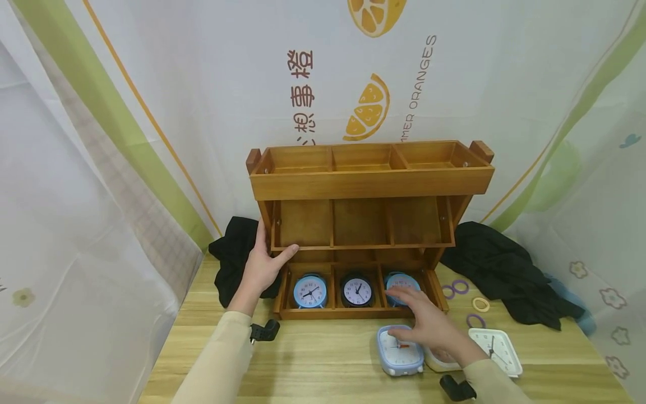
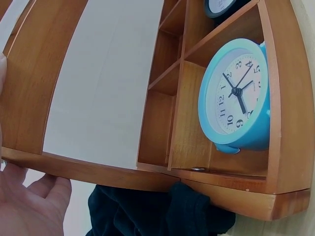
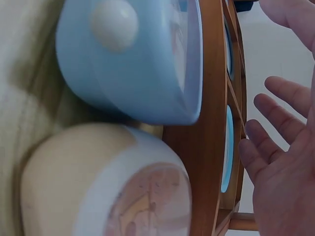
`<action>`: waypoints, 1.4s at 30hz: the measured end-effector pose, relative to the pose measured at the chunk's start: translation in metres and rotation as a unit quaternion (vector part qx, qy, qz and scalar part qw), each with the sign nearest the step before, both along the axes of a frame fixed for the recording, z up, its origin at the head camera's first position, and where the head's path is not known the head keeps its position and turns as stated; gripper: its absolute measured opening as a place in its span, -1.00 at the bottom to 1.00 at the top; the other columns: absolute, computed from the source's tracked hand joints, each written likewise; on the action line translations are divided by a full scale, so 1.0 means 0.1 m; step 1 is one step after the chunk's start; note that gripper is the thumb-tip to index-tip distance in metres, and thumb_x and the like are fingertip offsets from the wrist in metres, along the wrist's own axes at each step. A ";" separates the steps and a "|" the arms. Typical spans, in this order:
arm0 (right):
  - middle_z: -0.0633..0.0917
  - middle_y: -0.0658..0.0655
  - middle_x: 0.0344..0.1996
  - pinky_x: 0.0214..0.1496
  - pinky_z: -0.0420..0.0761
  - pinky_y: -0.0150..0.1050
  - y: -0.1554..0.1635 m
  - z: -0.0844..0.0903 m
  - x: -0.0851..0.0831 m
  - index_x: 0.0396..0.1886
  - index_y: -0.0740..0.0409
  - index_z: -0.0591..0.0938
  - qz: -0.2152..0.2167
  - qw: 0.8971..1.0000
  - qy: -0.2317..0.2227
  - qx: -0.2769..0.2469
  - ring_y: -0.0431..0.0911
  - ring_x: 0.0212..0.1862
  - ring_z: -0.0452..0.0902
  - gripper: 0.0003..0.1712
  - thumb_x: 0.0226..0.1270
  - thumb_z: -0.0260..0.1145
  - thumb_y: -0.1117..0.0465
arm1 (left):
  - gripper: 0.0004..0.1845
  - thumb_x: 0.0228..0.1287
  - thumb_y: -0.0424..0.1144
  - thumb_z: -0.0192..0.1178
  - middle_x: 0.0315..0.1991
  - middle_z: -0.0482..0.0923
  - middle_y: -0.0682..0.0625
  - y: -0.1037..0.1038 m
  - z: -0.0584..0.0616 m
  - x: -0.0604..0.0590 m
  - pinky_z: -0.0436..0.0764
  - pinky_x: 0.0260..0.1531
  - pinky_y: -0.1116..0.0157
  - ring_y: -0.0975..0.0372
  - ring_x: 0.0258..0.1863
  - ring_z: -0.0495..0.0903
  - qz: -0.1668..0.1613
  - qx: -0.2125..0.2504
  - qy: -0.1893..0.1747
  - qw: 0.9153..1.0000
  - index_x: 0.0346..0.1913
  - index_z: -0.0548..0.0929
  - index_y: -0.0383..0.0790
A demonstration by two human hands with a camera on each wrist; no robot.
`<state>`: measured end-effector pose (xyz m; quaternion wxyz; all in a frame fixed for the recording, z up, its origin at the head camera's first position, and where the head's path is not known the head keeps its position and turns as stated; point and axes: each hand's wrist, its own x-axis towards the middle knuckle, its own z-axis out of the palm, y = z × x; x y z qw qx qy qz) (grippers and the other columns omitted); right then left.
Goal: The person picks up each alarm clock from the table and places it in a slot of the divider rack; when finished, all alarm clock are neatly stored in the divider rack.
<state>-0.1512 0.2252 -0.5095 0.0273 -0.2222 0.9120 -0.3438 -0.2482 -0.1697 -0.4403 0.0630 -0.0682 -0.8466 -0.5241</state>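
Observation:
A three-tier wooden shelf [image 1: 370, 182] stands at the back of the table. Its bottom tier holds a blue round clock [image 1: 310, 292], a black round clock [image 1: 356, 291] and a second blue round clock [image 1: 398, 279], partly hidden by my right fingers. My left hand [image 1: 266, 259] rests flat against the shelf's left side, with the thumb on the middle tier's front edge. My right hand [image 1: 423, 321] hovers with fingers spread over a pale blue square clock [image 1: 398, 354] lying on the table. A cream clock [image 1: 438, 361] lies beside it, under my wrist. The right wrist view shows the palm [image 3: 280, 162] empty.
A white square clock [image 1: 499, 349] lies at the front right. Purple rings [image 1: 459, 287] and a yellow ring [image 1: 480, 304] lie right of the shelf. Black cloths [image 1: 234, 258] [image 1: 499, 269] flank the shelf. A printed curtain hangs close behind.

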 end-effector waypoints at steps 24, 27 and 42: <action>0.55 0.10 0.32 0.23 0.58 0.07 -0.11 -0.19 0.28 0.37 0.05 0.59 0.042 0.998 0.044 0.031 0.16 0.33 0.42 -0.05 0.01 0.67 -0.25 | 0.20 0.36 0.17 0.38 0.69 -0.03 -0.08 -0.01 -0.01 -0.01 0.28 0.47 -0.17 -0.10 0.58 0.20 -0.004 -0.007 0.004 1.000 0.68 -0.39 0.36; 0.54 0.10 0.33 0.23 0.57 0.03 -0.11 -0.18 0.29 0.39 0.05 0.58 0.047 0.998 0.021 0.037 0.15 0.34 0.39 0.00 -0.03 0.67 -0.27 | 0.21 0.35 0.19 0.39 0.68 -0.02 -0.09 -0.01 -0.01 0.00 0.30 0.46 -0.17 -0.11 0.57 0.21 0.000 -0.010 0.000 1.000 0.68 -0.39 0.36; 0.49 0.05 0.35 0.19 0.58 -0.03 -0.09 -0.20 0.32 0.43 0.02 0.55 0.060 0.997 -0.025 0.049 0.10 0.33 0.37 0.07 -0.10 0.71 -0.26 | 0.22 0.34 0.23 0.37 0.69 -0.05 -0.08 0.00 0.01 0.02 0.27 0.48 -0.14 -0.09 0.59 0.19 0.003 -0.012 -0.009 1.000 0.67 -0.41 0.38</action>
